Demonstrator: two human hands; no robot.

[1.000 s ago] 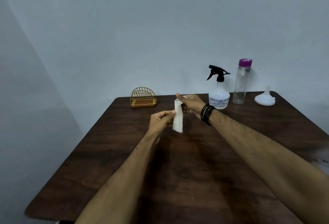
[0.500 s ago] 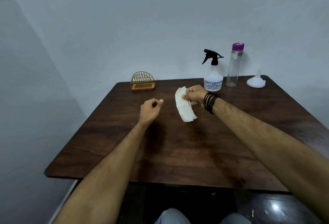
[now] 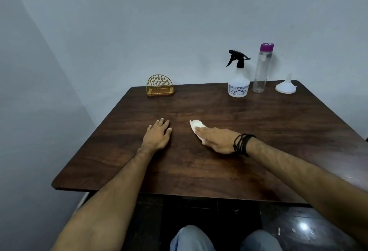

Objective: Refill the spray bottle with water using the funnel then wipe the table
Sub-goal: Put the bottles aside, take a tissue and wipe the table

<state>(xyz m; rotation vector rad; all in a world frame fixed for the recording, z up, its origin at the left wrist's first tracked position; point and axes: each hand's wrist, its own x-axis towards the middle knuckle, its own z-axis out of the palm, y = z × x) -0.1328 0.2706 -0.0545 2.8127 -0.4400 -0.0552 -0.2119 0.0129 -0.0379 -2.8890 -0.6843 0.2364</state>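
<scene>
Down at the very bottom, two knees (image 3: 225, 239) in light blue trousers poke out under the near edge of the table (image 3: 199, 171). Beside them the dark floor (image 3: 302, 228) shines with a spot of light.

Two bare arms reach forward over the brown wooden top. Next comes the left hand (image 3: 158, 136). It lies flat on the wood, palm down, with the fingers a little spread. It holds nothing.

Just to its right is the right hand (image 3: 217, 140). It is flat too, palm down, fingers straight and close together, pointing to the left. It presses on a white cloth (image 3: 196, 126) that lies on the table. Part of the cloth sticks out past the fingertips, and the rest is hidden under the hand. Black bands (image 3: 242, 144) go round the right wrist. The two hands are near each other but do not touch.

Farther back, the middle of the table is bare wood.

At the far edge, by the wall (image 3: 179, 21), stand four things. On the left is a small yellow wire rack (image 3: 160, 85), well apart from the others. On the right is the spray bottle (image 3: 238, 79), white with a black trigger top screwed on, standing upright. Just beside it is a tall clear bottle (image 3: 261, 69) with a purple cap, also upright. It looks almost empty. Last, near the far right corner, the white funnel (image 3: 286, 87) sits upside down, wide end on the table and spout pointing up.
</scene>
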